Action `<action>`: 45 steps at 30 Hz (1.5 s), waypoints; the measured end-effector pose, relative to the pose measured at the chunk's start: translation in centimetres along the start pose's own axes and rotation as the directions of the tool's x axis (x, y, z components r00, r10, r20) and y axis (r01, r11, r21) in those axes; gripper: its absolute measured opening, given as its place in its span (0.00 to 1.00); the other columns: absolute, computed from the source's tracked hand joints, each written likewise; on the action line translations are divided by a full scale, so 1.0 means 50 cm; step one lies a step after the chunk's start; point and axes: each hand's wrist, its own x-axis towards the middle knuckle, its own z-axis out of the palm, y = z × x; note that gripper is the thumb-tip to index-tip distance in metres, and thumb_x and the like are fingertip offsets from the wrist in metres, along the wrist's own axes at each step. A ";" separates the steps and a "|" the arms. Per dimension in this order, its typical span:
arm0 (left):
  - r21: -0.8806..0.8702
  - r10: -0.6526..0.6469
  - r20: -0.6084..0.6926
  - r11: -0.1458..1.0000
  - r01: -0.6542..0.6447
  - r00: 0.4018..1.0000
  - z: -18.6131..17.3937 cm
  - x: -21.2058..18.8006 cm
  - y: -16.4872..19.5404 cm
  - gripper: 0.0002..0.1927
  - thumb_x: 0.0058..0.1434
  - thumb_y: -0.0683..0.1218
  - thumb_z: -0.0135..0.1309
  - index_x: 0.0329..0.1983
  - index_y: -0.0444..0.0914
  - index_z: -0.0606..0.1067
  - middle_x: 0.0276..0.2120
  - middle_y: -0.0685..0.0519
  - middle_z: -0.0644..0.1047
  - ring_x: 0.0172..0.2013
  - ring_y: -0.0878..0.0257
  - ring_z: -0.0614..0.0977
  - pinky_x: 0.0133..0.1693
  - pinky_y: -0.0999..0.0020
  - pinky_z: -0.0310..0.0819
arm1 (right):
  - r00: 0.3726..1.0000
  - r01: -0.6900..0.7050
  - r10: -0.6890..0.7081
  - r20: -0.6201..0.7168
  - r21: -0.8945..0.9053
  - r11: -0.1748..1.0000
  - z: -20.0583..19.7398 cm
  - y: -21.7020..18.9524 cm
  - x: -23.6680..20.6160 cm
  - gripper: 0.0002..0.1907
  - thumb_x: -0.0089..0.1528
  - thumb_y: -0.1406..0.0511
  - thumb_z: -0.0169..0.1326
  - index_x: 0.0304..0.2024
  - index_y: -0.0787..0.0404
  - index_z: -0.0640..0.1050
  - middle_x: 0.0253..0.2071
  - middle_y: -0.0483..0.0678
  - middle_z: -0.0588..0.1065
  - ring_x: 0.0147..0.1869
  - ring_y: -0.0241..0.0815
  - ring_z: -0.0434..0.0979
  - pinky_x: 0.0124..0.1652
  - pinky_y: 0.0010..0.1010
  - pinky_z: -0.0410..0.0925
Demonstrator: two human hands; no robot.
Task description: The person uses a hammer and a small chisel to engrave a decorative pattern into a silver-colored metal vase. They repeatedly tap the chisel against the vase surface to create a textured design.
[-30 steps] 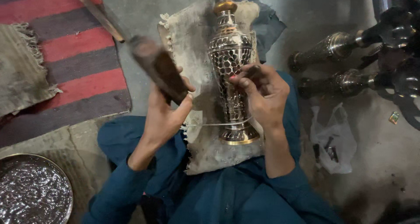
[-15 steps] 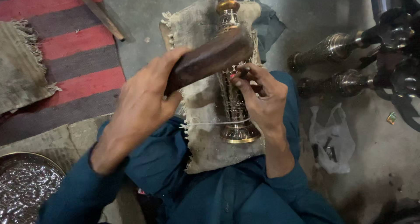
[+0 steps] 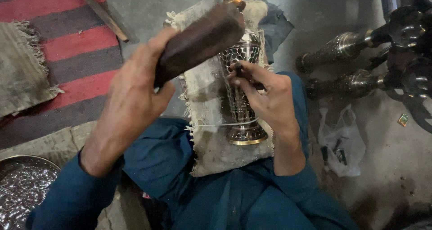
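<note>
— On the cloth (image 3: 211,144) across your lap lies the vase (image 3: 240,99), steadied for the work.

— And my hands?

— Your left hand (image 3: 135,95) grips the mallet (image 3: 198,41), fingers wrapped tight, raised above the vase. Your right hand (image 3: 265,99) rests on the vase, fingers pinched together on a small tool (image 3: 238,70), tip to the metal, so the blow can land on it.

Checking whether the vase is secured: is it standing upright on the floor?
No, the engraved metal vase lies on its side on a pale cloth pad across the person's lap, steadied by the right hand.
</note>
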 end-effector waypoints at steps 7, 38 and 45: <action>0.399 -0.129 0.158 0.915 0.057 0.979 -0.008 -0.012 -0.003 0.41 0.55 0.38 0.61 0.72 0.50 0.63 0.38 0.44 0.72 0.41 0.44 0.77 0.42 0.48 0.71 | 0.972 -0.072 0.121 -0.202 0.236 0.969 0.029 0.011 -0.021 0.14 0.68 0.77 0.57 0.57 0.66 0.77 0.46 0.51 0.82 0.51 0.36 0.84 0.49 0.24 0.79; 0.485 0.006 0.180 0.869 -0.094 0.984 0.002 0.034 0.025 0.30 0.65 0.39 0.57 0.70 0.47 0.68 0.37 0.45 0.75 0.41 0.48 0.79 0.49 0.44 0.73 | 0.976 0.079 -0.074 -0.207 0.018 0.997 0.028 0.025 -0.023 0.12 0.67 0.78 0.59 0.52 0.66 0.78 0.43 0.49 0.82 0.48 0.38 0.86 0.46 0.26 0.79; 0.432 0.006 0.184 0.898 -0.086 0.983 0.009 0.032 0.013 0.30 0.64 0.40 0.55 0.70 0.46 0.68 0.36 0.45 0.74 0.39 0.48 0.79 0.46 0.44 0.72 | 0.980 0.059 -0.040 -0.195 0.092 0.994 0.031 0.031 -0.023 0.14 0.68 0.79 0.56 0.55 0.65 0.77 0.44 0.49 0.82 0.49 0.37 0.85 0.46 0.26 0.81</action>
